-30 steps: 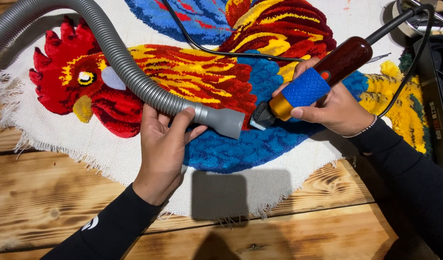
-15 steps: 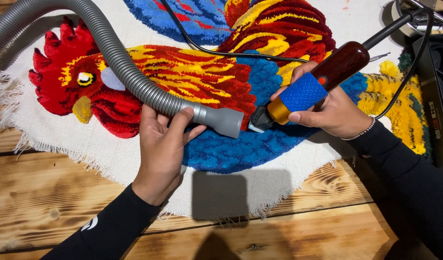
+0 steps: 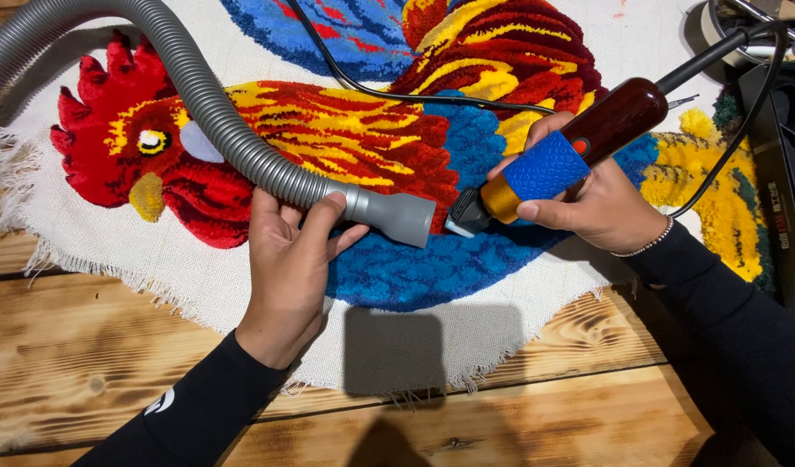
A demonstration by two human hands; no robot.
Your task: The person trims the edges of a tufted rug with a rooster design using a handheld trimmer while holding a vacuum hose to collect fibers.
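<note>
A tufted rooster rug [image 3: 363,130] in red, yellow and blue lies on white backing cloth over a wooden table. My left hand [image 3: 289,259] grips a grey ribbed vacuum hose [image 3: 198,104] just behind its smooth nozzle [image 3: 397,216], which points right over the blue breast. My right hand [image 3: 587,199] holds an electric carving clipper [image 3: 561,156] with a dark red handle, blue grip and gold collar. Its blade head touches the blue pile right at the nozzle mouth.
The clipper's black cord [image 3: 363,82] runs across the rug's upper part and loops off right. A black machine or case [image 3: 786,173] stands at the right edge. Frayed backing cloth [image 3: 415,346] overhangs bare wooden planks [image 3: 112,363] toward me.
The clipper head and nozzle have both shifted slightly left over the blue pile. The grips on both are unchanged.
</note>
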